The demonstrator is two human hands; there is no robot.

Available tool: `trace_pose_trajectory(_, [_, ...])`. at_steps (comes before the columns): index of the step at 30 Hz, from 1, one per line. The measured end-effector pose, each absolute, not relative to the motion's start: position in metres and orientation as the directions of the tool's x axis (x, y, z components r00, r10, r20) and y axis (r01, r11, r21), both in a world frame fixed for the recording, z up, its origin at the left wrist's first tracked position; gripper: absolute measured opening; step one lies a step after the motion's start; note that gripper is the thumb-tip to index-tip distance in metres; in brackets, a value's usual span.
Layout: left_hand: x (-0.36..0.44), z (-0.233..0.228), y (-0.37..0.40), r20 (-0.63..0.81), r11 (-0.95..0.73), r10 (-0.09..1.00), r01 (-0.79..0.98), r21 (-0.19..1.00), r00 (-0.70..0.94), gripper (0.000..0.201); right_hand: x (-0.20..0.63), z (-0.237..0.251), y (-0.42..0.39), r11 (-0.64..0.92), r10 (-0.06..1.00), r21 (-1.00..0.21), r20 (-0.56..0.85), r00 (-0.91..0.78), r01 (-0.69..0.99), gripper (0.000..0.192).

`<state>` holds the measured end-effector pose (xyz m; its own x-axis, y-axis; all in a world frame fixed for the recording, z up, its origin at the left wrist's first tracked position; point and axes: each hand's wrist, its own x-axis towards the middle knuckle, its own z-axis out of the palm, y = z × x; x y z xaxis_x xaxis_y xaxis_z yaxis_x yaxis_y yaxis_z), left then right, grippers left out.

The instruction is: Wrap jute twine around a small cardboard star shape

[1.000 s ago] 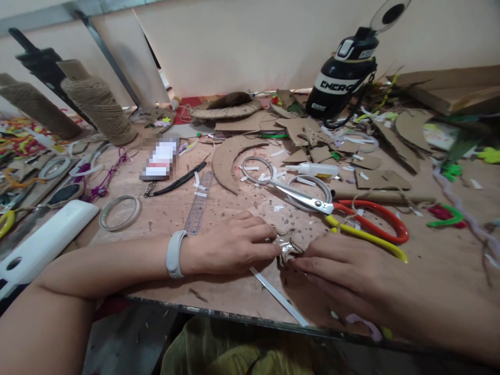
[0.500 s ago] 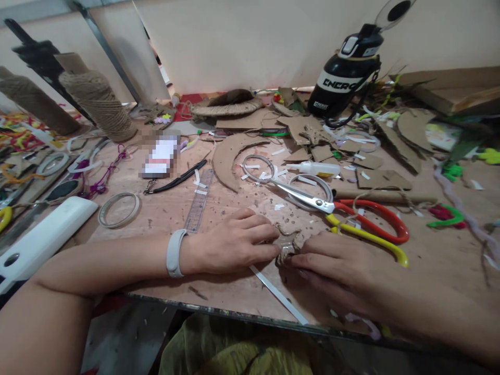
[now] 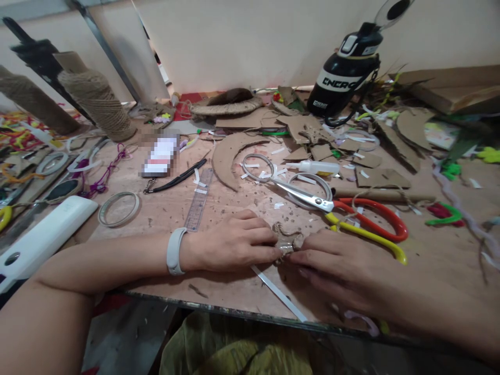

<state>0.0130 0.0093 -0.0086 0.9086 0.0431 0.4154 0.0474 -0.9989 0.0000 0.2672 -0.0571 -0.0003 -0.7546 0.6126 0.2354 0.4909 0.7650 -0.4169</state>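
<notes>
A small twine-wrapped piece (image 3: 287,240) lies on the table between my hands, with a shiny clear patch across its middle. My left hand (image 3: 242,240), below a grey wristband, is closed with its thumb and fingertips on the piece's left side. From the right, my right hand (image 3: 336,263) pinches the other edge, its fingers pressed together. My hands hide both ends of the piece. A white paper strip (image 3: 279,292) lies just under my left thumb. Behind my right hand rest scissors (image 3: 323,203) with red and yellow handles, blades pointing left.
A clear ruler (image 3: 198,205), a tape roll (image 3: 118,209) and a phone (image 3: 159,153) lie left of centre. Farther back are a curved cardboard piece (image 3: 224,159), a glue bottle (image 3: 317,167) and a black bottle (image 3: 339,73). Twine spools (image 3: 96,99) stand at the left.
My right fingers have shifted slightly on the twine-wrapped piece, and more of its clear middle shows. My left hand has hardly moved.
</notes>
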Motion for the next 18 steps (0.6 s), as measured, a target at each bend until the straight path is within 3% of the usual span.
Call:
trace_pose_trajectory(9, [0.014,-0.007,0.007,0.381,-0.997,0.068,0.074,0.000,0.922,0.023,0.262,-0.007,-0.056,0.763,0.618,-0.444,0.287,-0.732,0.470,0.029])
trace_pose_trajectory(18, [0.013,-0.010,0.007,0.400,-0.998,0.049,0.058,-0.010,0.915,0.025,0.261,-0.013,-0.056,0.777,0.607,-0.441,0.336,-0.721,0.449,0.018])
